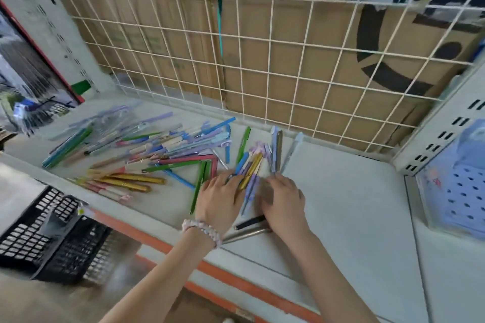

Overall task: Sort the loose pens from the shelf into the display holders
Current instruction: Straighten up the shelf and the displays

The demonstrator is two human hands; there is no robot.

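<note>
My left hand (pixel 220 193) and right hand (pixel 282 198) lie flat, fingers straight, either side of a small bunch of gold, purple and blue pens (pixel 251 168) on the white shelf (pixel 341 191), with the scattered coloured pens (pixel 147 152) left.

Black mesh holders (pixel 49 238) blurred, cut off at left edge.

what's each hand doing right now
Left hand: fingers flat on a small bunch of pens, open.
Right hand: on the same bunch; grip cannot be told.
</note>
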